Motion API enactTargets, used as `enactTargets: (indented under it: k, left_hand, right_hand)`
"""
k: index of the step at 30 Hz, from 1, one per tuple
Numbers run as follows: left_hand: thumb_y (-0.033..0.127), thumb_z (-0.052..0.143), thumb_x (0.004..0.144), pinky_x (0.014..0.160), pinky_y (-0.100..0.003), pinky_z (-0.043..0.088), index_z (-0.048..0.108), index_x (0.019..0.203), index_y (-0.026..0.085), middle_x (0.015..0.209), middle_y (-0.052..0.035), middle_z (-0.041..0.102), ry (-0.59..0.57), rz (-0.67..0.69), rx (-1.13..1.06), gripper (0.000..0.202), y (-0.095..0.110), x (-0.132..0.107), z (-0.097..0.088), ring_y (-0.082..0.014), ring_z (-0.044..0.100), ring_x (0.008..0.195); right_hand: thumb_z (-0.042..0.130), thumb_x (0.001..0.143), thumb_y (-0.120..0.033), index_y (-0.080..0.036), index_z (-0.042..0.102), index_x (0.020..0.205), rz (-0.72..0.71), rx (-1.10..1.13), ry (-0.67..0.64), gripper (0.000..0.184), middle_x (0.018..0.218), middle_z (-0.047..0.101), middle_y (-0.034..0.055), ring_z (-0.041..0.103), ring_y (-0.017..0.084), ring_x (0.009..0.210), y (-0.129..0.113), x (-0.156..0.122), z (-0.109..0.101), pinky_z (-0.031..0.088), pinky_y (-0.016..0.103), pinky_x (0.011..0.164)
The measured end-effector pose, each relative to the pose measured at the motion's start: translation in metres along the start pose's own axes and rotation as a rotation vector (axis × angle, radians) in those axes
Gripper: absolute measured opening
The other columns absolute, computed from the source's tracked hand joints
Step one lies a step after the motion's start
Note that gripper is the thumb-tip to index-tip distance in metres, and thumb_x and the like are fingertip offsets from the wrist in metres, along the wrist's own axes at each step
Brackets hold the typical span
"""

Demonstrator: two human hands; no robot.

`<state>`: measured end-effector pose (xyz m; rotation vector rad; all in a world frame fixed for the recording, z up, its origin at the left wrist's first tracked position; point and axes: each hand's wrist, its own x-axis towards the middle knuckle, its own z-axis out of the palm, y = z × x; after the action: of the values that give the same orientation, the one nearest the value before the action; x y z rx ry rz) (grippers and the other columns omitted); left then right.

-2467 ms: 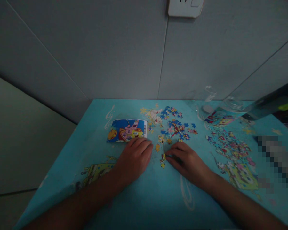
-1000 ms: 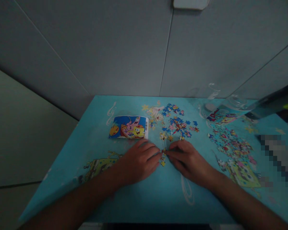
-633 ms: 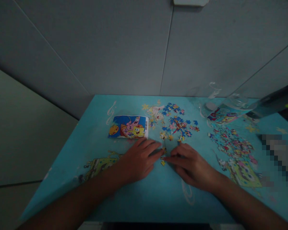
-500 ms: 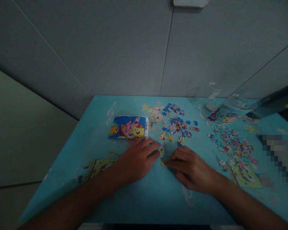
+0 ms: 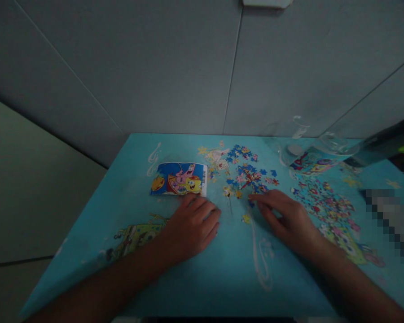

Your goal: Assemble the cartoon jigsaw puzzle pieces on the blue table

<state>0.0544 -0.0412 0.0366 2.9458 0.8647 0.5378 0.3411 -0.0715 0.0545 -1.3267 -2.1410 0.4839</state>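
My left hand [image 5: 197,224] lies on the blue table, fingers loosely bent and apart, just below a picture packet [image 5: 178,179] with cartoon figures and a barcode edge. A tiny dark spot shows at its fingertips; I cannot make it out. My right hand [image 5: 287,217] stretches its index finger onto a small blue puzzle piece [image 5: 251,203], with the thumb held away from that fingertip. Between the hands sits a yellow puzzle piece [image 5: 245,219]. Beyond my right fingertips spreads a cluster of loose blue, red and yellow puzzle pieces [image 5: 247,176].
At the right lies a larger heap of mixed puzzle pieces [image 5: 326,199]. Behind it are a clear container [image 5: 338,146] and a cartoon picture [image 5: 314,161]. A blurred-out object [image 5: 390,215] rests at the right edge. The table [image 5: 202,287] meets a grey wall [image 5: 175,67].
My right hand has moved up and right, from a small yellow piece to the blue piece near the cluster. A yellow piece now shows between the hands. My left hand drew back slightly, fingers more bent.
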Motion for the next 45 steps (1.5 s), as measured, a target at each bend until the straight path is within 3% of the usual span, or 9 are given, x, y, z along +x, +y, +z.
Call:
enactTargets:
  k: [3, 8, 15, 22, 29, 33, 37, 41, 45]
  left_hand:
    - [0.027, 0.056, 0.099, 0.091, -0.044, 0.043, 0.066, 0.100, 0.017, 0.102, -0.0065, 0.066, -0.030, 0.001, 0.029, 0.014, 0.001, 0.000, 0.004, -0.0238, 0.059, 0.100]
    - [0.024, 0.055, 0.101, 0.088, -0.042, 0.042, 0.066, 0.100, 0.017, 0.101, -0.0065, 0.065, -0.059, 0.057, 0.101, 0.013, -0.003, -0.002, 0.002, -0.0225, 0.058, 0.098]
    - [0.012, 0.047, 0.103, 0.088, -0.043, 0.043, 0.066, 0.105, 0.016, 0.102, -0.0065, 0.067, -0.099, 0.246, 0.220, 0.020, -0.017, 0.000, -0.011, -0.0218, 0.059, 0.094]
    - [0.015, 0.054, 0.101, 0.091, -0.044, 0.045, 0.065, 0.118, 0.013, 0.115, -0.0085, 0.068, 0.060, 0.314, 0.124, 0.021, -0.006, -0.001, -0.006, -0.0229, 0.060, 0.103]
    - [0.024, 0.057, 0.100, 0.090, -0.043, 0.049, 0.068, 0.107, 0.014, 0.107, -0.0064, 0.070, -0.009, 0.329, -0.060, 0.016, 0.003, -0.003, 0.001, -0.0224, 0.062, 0.100]
    - [0.023, 0.059, 0.099, 0.092, -0.045, 0.049, 0.068, 0.098, 0.015, 0.096, -0.0053, 0.070, -0.024, 0.312, -0.071, 0.012, -0.005, -0.004, -0.003, -0.0222, 0.062, 0.098]
    - [0.022, 0.058, 0.097, 0.094, -0.049, 0.047, 0.068, 0.092, 0.016, 0.094, -0.0052, 0.070, 0.001, 0.284, -0.062, 0.013, -0.012, -0.004, -0.007, -0.0227, 0.062, 0.097]
    - [0.022, 0.057, 0.097, 0.095, -0.049, 0.047, 0.069, 0.104, 0.014, 0.105, -0.0076, 0.071, 0.057, 0.296, -0.040, 0.016, -0.010, -0.002, -0.006, -0.0240, 0.062, 0.100]
    - [0.022, 0.058, 0.096, 0.096, -0.047, 0.046, 0.068, 0.114, 0.014, 0.112, -0.0085, 0.070, 0.091, 0.328, -0.057, 0.022, -0.003, -0.002, -0.003, -0.0249, 0.061, 0.104]
  right_hand:
    - [0.056, 0.100, -0.028, -0.026, 0.073, 0.110, 0.153, 0.082, -0.028, 0.019, 0.102, 0.074, 0.0058, 0.069, 0.021, 0.088, 0.013, 0.004, -0.009, 0.057, 0.034, 0.076]
    - [0.069, 0.095, -0.029, -0.024, 0.074, 0.094, 0.101, 0.053, -0.190, 0.007, 0.089, 0.072, 0.0040, 0.067, 0.019, 0.083, 0.015, 0.005, -0.003, 0.055, 0.032, 0.075]
    - [0.071, 0.094, -0.030, -0.022, 0.072, 0.101, 0.038, 0.026, -0.227, 0.010, 0.086, 0.067, 0.0032, 0.063, 0.019, 0.084, 0.012, 0.003, 0.008, 0.049, 0.032, 0.078]
    - [0.061, 0.101, -0.035, -0.025, 0.072, 0.107, -0.094, -0.084, -0.252, 0.016, 0.087, 0.068, 0.0028, 0.061, 0.021, 0.088, -0.021, -0.004, 0.034, 0.044, 0.039, 0.084]
    - [0.051, 0.104, -0.023, -0.018, 0.073, 0.111, 0.072, -0.233, -0.063, 0.024, 0.095, 0.069, 0.0092, 0.063, 0.023, 0.090, 0.006, 0.000, -0.001, 0.046, 0.039, 0.086]
    - [0.053, 0.102, -0.022, -0.021, 0.074, 0.114, 0.051, -0.308, -0.179, 0.024, 0.088, 0.067, 0.0069, 0.062, 0.022, 0.085, 0.018, 0.001, -0.011, 0.046, 0.037, 0.082]
    - [0.057, 0.101, -0.022, -0.023, 0.069, 0.128, 0.008, -0.337, -0.275, 0.030, 0.085, 0.064, 0.0054, 0.060, 0.022, 0.084, -0.003, -0.002, 0.003, 0.043, 0.037, 0.080]
    - [0.057, 0.101, -0.022, -0.024, 0.067, 0.129, -0.122, -0.264, -0.345, 0.031, 0.090, 0.064, 0.0052, 0.058, 0.022, 0.088, -0.032, -0.005, 0.020, 0.043, 0.038, 0.082]
    - [0.053, 0.101, -0.020, -0.023, 0.068, 0.124, -0.125, -0.166, -0.299, 0.028, 0.096, 0.066, 0.0059, 0.059, 0.022, 0.092, -0.032, -0.005, 0.022, 0.045, 0.038, 0.087]
